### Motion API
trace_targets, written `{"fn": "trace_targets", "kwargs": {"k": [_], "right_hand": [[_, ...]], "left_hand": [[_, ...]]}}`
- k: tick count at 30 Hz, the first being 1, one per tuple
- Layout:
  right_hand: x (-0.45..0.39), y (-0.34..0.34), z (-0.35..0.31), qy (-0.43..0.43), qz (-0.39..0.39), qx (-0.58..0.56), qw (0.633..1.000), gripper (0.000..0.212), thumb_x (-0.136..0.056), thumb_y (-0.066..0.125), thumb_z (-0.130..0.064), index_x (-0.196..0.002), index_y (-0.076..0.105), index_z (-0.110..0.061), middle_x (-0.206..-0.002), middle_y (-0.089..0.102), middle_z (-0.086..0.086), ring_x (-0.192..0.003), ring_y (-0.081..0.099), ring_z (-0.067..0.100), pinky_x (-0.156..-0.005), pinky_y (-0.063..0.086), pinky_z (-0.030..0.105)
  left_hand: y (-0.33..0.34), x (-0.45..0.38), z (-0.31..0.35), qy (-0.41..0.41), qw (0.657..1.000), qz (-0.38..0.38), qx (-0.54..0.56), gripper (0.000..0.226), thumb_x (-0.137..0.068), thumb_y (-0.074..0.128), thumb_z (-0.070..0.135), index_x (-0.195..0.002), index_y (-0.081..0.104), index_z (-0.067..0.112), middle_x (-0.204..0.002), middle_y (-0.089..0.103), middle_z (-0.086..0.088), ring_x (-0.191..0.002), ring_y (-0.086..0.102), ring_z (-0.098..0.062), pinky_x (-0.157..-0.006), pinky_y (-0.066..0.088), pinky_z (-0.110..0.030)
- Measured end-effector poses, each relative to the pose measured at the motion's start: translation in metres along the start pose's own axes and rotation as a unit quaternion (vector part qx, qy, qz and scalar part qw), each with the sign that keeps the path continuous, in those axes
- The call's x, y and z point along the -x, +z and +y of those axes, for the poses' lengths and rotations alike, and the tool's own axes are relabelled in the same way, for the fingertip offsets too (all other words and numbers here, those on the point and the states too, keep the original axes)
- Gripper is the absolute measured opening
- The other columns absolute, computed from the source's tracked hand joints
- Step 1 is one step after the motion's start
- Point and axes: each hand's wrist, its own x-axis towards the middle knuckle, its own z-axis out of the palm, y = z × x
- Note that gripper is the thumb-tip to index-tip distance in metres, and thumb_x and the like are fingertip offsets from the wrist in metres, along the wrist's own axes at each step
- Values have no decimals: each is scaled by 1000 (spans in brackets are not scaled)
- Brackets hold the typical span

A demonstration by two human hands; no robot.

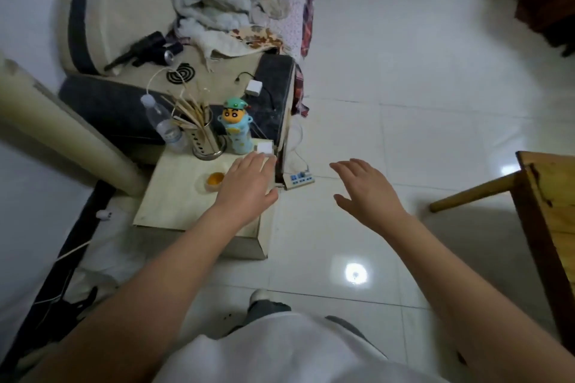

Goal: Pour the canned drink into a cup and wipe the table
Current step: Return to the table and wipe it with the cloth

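A clear cup (pixel 212 181) holding orange drink stands on the small cream table (pixel 174 196). My left hand (pixel 249 183) reaches over the table's right side, fingers straight, its fingertips at a white folded tissue or cloth (pixel 265 146) near the far right corner; whether it touches is unclear. My right hand (pixel 364 193) hovers open above the tiled floor, right of the table, holding nothing. A dark can (pixel 171 52) lies on the bed beyond the table.
At the table's far edge stand a clear water bottle (pixel 165 124), a metal holder of chopsticks (pixel 205 137) and a cartoon-figure bottle (pixel 238 130). A power strip (pixel 298 179) lies on the floor by the table. A wooden table (pixel 553 211) juts in at right.
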Motion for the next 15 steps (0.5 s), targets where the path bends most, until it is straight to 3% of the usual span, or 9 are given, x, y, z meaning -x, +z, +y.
{"fn": "trace_targets", "kwargs": {"k": [9,15], "right_hand": [[155,-3,70,165,1,-17,986,62,-89,55,-29,-143,26,-16,-145,38,3,-136,29,23,-109,28,35],[265,-2,95,299,26,-50,953,65,-88,57,-29,-143,25,-20,-148,34,1,-140,24,21,-115,23,37]], "left_hand": [[13,-3,137,162,987,-4,9,58,-91,47,35,-141,31,10,-143,38,-11,-135,30,-26,-113,20,-37],[25,11,239,281,959,-24,10,59,-91,47,36,-141,29,11,-144,36,-11,-135,29,-26,-112,20,-36]]}}
